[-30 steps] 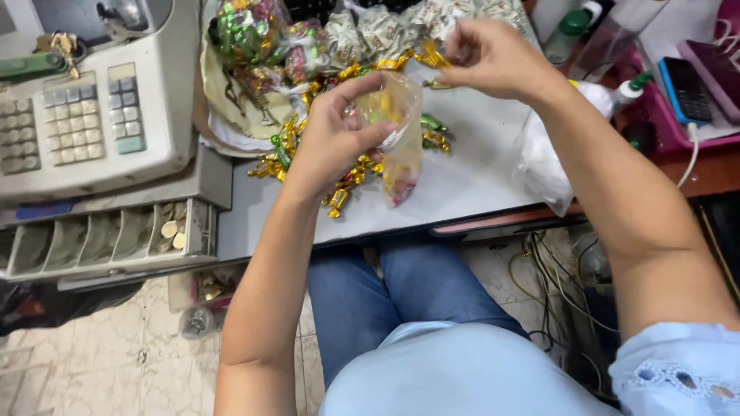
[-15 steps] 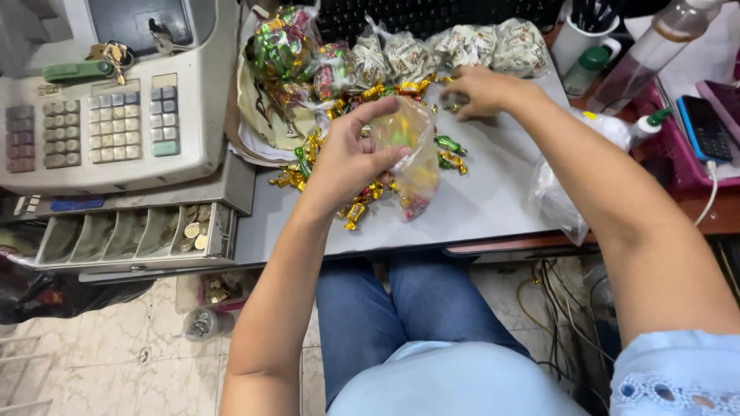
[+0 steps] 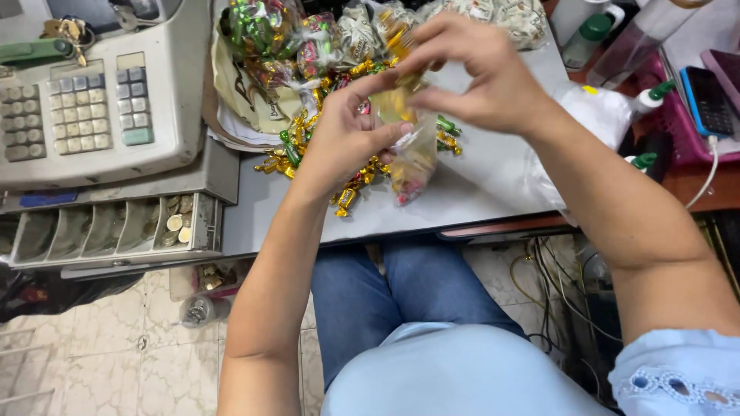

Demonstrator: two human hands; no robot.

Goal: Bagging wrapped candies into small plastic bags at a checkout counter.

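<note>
Grey bench point(image 3: 493, 192) bare near front edge | left hand point(image 3: 347, 142) fingers pinch clear bag point(image 3: 412, 158) | right hand point(image 3: 478, 73) fingers pinch gold sweet point(image 3: 395, 100) at bag's mouth

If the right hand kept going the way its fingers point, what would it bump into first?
The right hand points leftward at the mouth of the clear bag, so it would likely meet the bag and the left hand holding it; depth is uncertain.

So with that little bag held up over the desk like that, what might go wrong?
The left hand holds the small clear bag only by its top while the right hand feeds in a gold-wrapped candy; it could miss the mouth and drop. The bag hangs over the desk edge, so spilled sweets may fall to the floor. Loose wrapped candies lie near the open coin drawer and could get knocked in.
</note>
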